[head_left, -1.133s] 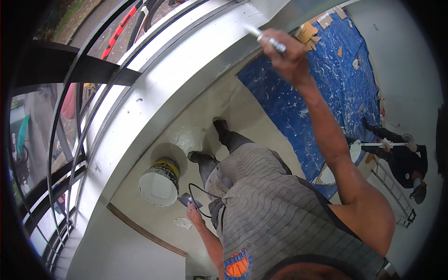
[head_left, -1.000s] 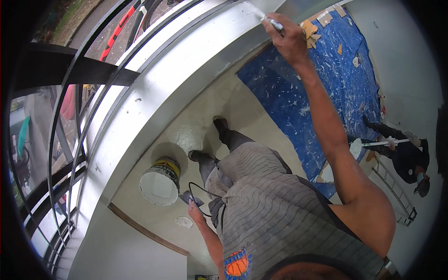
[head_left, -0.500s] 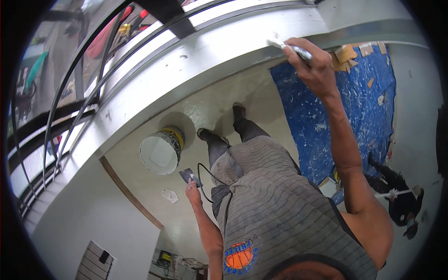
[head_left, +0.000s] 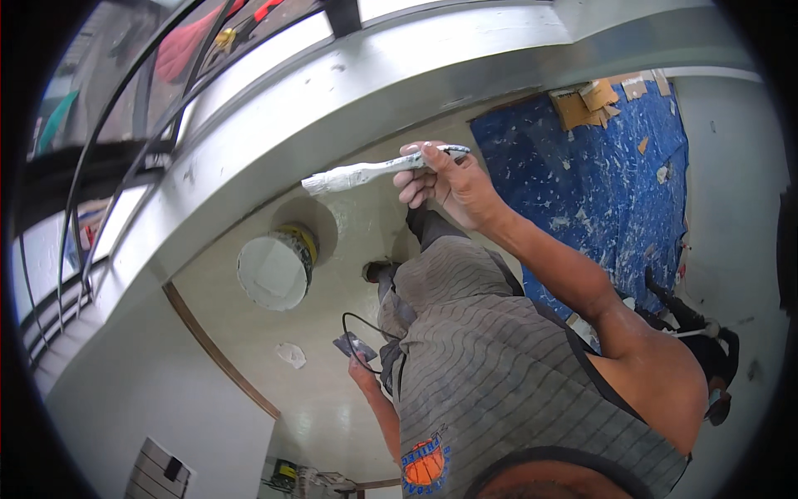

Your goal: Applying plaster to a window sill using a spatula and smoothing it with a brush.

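There were 1 brush [head_left: 374, 171], 1 scraper [head_left: 354, 346], 1 bucket [head_left: 302, 248] and 1 blue tarp [head_left: 573, 187]. The brush was held in the right hand [head_left: 453, 185], bristles pointing left, on the bucket's far right side. The right arm [head_left: 553, 259] reached far and left; the left hand [head_left: 362, 374], lowered near the hip, gripped the scraper.

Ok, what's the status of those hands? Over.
Right fingers: gripping white-coated brush. Left fingers: holding flat dark tool. Possible trip hazard: bucket on floor.
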A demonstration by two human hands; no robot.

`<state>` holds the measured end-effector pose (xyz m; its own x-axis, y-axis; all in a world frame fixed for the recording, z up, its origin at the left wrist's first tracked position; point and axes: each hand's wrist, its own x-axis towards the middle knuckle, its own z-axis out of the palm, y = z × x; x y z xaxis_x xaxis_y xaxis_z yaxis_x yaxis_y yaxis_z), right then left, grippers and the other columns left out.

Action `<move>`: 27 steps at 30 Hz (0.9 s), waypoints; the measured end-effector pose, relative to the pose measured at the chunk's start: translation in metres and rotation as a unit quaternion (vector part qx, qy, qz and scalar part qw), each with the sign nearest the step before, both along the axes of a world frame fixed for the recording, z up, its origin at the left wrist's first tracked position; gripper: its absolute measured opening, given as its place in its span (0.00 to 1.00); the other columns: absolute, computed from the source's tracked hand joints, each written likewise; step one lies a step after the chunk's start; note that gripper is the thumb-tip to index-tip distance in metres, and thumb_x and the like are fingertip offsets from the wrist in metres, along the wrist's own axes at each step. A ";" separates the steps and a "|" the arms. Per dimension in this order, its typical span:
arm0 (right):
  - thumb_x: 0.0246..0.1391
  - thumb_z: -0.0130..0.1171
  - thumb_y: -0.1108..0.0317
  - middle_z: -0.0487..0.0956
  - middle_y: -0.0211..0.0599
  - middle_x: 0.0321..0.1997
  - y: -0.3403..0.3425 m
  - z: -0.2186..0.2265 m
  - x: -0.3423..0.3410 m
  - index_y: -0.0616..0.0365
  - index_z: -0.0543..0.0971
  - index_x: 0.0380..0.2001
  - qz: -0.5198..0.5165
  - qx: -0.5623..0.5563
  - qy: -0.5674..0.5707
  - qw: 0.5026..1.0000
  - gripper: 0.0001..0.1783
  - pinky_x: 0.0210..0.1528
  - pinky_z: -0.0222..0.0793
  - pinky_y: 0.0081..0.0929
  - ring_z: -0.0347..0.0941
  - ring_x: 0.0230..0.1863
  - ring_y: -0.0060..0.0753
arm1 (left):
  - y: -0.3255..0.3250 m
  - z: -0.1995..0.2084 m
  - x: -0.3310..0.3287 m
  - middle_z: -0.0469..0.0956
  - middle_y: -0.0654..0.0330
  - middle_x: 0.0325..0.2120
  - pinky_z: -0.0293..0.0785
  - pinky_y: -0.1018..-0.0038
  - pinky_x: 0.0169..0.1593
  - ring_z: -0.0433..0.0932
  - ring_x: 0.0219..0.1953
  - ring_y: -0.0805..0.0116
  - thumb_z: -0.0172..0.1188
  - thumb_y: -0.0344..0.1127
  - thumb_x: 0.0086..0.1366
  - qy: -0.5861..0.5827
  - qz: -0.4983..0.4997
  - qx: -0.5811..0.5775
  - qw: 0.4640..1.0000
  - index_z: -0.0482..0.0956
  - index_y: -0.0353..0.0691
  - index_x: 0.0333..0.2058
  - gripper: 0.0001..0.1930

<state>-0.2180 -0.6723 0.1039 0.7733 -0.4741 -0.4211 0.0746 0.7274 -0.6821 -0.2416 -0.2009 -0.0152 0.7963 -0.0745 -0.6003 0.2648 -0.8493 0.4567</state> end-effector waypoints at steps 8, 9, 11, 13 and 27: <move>0.52 0.49 0.63 0.75 0.45 0.29 0.127 0.008 0.044 0.64 0.67 0.41 0.138 -0.019 0.026 0.990 0.17 0.29 0.70 0.26 0.73 0.27 0.32 | 0.087 -0.022 -0.002 0.73 0.51 0.36 0.65 0.74 0.44 0.71 0.39 0.64 0.47 0.34 0.59 0.047 0.116 0.003 0.992 0.69 0.30 0.46 0.18; 0.52 0.49 0.63 0.75 0.45 0.29 0.142 0.008 0.053 0.64 0.67 0.41 0.154 -0.037 0.029 0.987 0.17 0.29 0.69 0.26 0.73 0.27 0.32 | 0.101 -0.026 0.001 0.73 0.50 0.38 0.64 0.73 0.47 0.71 0.42 0.63 0.47 0.35 0.59 0.061 0.130 0.009 0.990 0.69 0.30 0.46 0.18; 0.52 0.50 0.64 0.75 0.45 0.29 0.177 0.003 0.065 0.64 0.68 0.40 0.186 -0.050 0.034 0.981 0.17 0.30 0.69 0.25 0.73 0.28 0.33 | 0.130 -0.032 -0.006 0.74 0.50 0.33 0.65 0.73 0.43 0.71 0.37 0.64 0.48 0.36 0.59 0.036 0.177 -0.009 0.983 0.70 0.31 0.45 0.18; 0.52 0.50 0.64 0.75 0.45 0.29 0.212 -0.006 0.070 0.65 0.68 0.40 0.216 -0.048 0.050 0.974 0.16 0.30 0.69 0.25 0.73 0.28 0.33 | 0.149 -0.033 -0.007 0.74 0.50 0.28 0.66 0.73 0.39 0.72 0.33 0.66 0.48 0.37 0.60 0.011 0.211 -0.026 0.977 0.71 0.31 0.44 0.17; 0.48 0.54 0.64 0.71 0.27 0.23 0.322 -0.124 0.163 0.63 0.73 0.33 0.348 -0.136 0.198 0.906 0.13 0.26 0.63 0.14 0.66 0.24 0.17 | 0.135 -0.035 0.027 0.58 0.41 0.48 0.60 0.64 0.50 0.61 0.50 0.46 0.45 0.31 0.55 -0.032 0.127 0.020 0.991 0.52 0.34 0.56 0.28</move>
<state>-0.0551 -0.3499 -0.0201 0.7392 -0.0571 -0.6710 -0.6269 0.3057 -0.7166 -0.2147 -0.0660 -0.0505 0.8233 0.1560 -0.5458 0.4437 -0.7766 0.4473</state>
